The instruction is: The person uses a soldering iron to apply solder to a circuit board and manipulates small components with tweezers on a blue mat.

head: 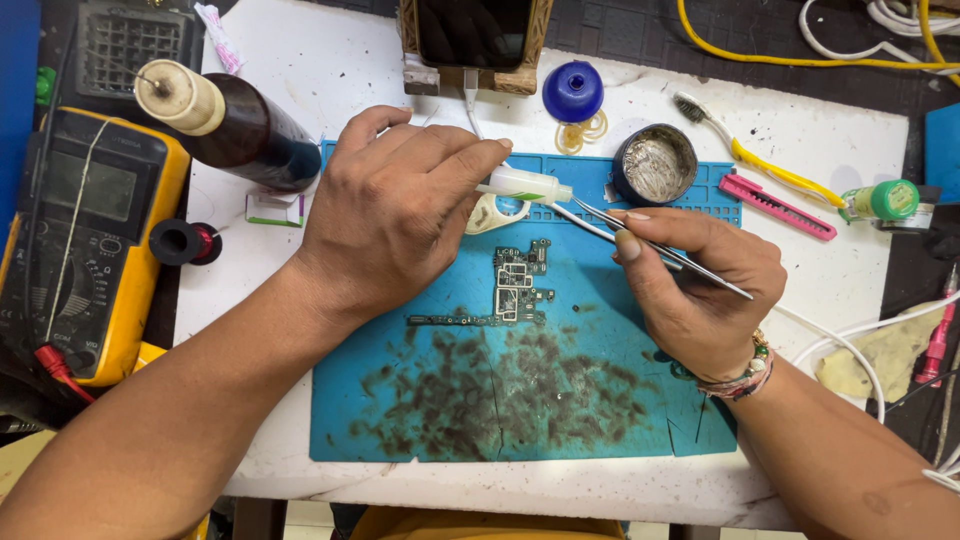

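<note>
In my left hand (pixel 395 215) I hold a small tube (pixel 525 185) of smooth white plastic, a little glossy. In my right hand (pixel 700 290) the tweezers (pixel 640 240) are thin bare metal and they shine. The mat (pixel 520 400) looks like matt blue rubber, with rough dark stains on it. The board (pixel 515 285) on it is dull and full of small metal parts. The tin (pixel 655 165) is metal, with greyish shiny paste inside. The bottle (pixel 235 125) is dark glossy glass. The table (pixel 330 70) is white, smooth and dirty. The meter (pixel 95 240) has a matt yellow plastic case.
</note>
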